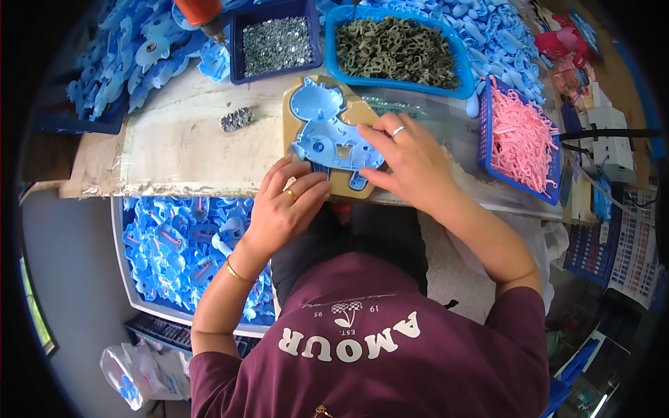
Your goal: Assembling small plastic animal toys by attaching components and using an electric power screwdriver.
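Observation:
A light-blue plastic animal-shaped shell half (317, 104) lies hollow side up in a tan shaped holder (293, 87) at the table's near edge. My left hand (289, 202) has its fingers bent together at the holder's lower left, against a darker blue leg piece (320, 169). How firmly they pinch it is partly hidden. Across the shell's right end, my right hand (414, 160) grips with thumb and index finger. Beside that thumb, a second blue leg piece (357, 181) sits in the holder.
A small heap of metal screws (237, 119) lies to the left. Behind stand a dark-blue bin of small metal parts (237, 70), a blue basket of brownish clips (460, 63) and an orange-bodied driver (200, 12). A basket of pink strips (486, 150) stands right; a blue-filled crate (136, 296) sits below left.

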Demonstrator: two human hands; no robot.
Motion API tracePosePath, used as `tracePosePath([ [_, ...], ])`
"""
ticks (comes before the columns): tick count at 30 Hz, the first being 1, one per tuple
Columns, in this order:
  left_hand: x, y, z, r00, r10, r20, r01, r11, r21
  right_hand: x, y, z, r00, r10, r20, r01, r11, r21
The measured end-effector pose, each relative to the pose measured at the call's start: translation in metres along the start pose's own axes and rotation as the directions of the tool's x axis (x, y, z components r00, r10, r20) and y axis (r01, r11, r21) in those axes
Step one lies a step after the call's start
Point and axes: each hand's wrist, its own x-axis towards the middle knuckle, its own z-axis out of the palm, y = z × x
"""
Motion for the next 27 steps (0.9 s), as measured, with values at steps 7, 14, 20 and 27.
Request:
tracePosePath([
  [7,0.004,-0.001,-0.016,0.998,0.004,-0.058,-0.006,0.999,-0.050,0.054,0.074,-0.029,0.923,0.106,-0.369,-0.095,0.994,0.046],
  [14,0.016,0.002,-0.010,0.995,0.017,-0.102,-0.028,0.994,-0.109,0.060,0.133,-0.023,0.939,0.232,-0.252,-0.208,0.971,0.117],
  [20,0.048,0.020,-0.024,0.971,-0.188,-0.151,0.132,0.939,-0.317,0.050,0.049,-0.058,0.954,0.290,0.076,-0.250,0.631,0.735],
  [27,0.072,0.029,-0.003,0.926,-0.333,0.177,0.365,0.669,-0.648,0.009,-0.005,-0.054,0.948,0.192,0.253,-0.317,0.637,0.702],
])
